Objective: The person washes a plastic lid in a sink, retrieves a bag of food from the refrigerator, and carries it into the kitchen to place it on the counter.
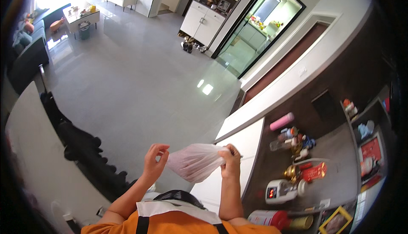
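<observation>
A translucent white plastic bag [199, 163], bulging at the left and bunched into folds at the right, is held up in front of my body. My right hand [231, 161] grips its gathered end. Beside the opposite end is my left hand [156, 159], fingers loosely curled with a gap between thumb and forefinger; no grip on the bag shows. Whatever the bag contains cannot be made out. Under my arms, close to my apron, is a black plastic bag lining [180, 196], partly covered by the apron's white edge [178, 209].
On my right, a dark counter [334, 151] carries a pink bottle [281, 121], figurines and a white appliance [280, 191] with a lit display. A white table [32, 144] and black chairs [79, 144] stand left. Beyond the grey floor [134, 71] is a glass kitchen door [255, 36].
</observation>
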A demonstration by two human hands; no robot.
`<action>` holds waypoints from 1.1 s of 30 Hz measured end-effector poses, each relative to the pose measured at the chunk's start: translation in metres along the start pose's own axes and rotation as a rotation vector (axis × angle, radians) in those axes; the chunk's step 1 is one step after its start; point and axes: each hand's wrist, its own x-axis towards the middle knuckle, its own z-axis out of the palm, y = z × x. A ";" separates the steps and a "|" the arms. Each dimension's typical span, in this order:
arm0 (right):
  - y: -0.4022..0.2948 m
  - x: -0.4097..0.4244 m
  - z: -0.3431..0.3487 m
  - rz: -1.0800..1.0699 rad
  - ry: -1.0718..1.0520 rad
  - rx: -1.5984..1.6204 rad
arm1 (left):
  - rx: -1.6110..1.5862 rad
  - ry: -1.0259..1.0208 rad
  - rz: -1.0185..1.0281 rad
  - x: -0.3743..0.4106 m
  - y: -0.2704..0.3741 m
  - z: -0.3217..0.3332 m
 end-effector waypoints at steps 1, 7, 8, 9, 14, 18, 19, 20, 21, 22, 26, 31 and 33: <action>-0.003 0.016 -0.004 0.004 0.008 -0.008 | -0.023 -0.022 -0.014 0.024 -0.001 0.013; -0.029 0.157 -0.030 -0.036 0.120 0.129 | 0.054 -0.161 0.042 0.152 -0.020 0.098; -0.033 0.183 -0.038 -0.043 0.133 0.145 | 0.076 -0.172 0.043 0.173 -0.027 0.113; -0.034 0.212 -0.043 -0.054 0.136 0.175 | 0.111 -0.178 0.055 0.197 -0.034 0.125; -0.044 0.367 -0.070 -0.022 0.158 0.150 | 0.230 -0.112 -0.157 0.308 -0.119 0.184; -0.079 0.478 -0.094 -0.006 0.148 0.177 | 0.083 0.005 -0.322 0.399 -0.158 0.217; -0.082 0.508 -0.101 -0.011 0.150 0.212 | 0.098 0.028 -0.347 0.420 -0.159 0.226; -0.087 0.539 -0.103 -0.020 0.147 0.233 | 0.114 0.053 -0.371 0.447 -0.159 0.234; -0.092 0.567 -0.111 -0.027 0.150 0.226 | 0.085 0.068 -0.349 0.468 -0.168 0.248; -0.095 0.598 -0.117 -0.051 0.165 0.222 | 0.058 0.084 -0.326 0.491 -0.176 0.258; -0.119 0.722 -0.141 -0.173 0.253 0.215 | 0.022 0.150 -0.296 0.589 -0.203 0.315; -0.160 0.879 -0.160 -0.242 0.284 0.207 | 0.271 0.062 -0.137 0.740 -0.257 0.397; -0.173 0.943 -0.165 -0.235 0.360 0.153 | 0.346 -0.003 -0.047 0.813 -0.257 0.452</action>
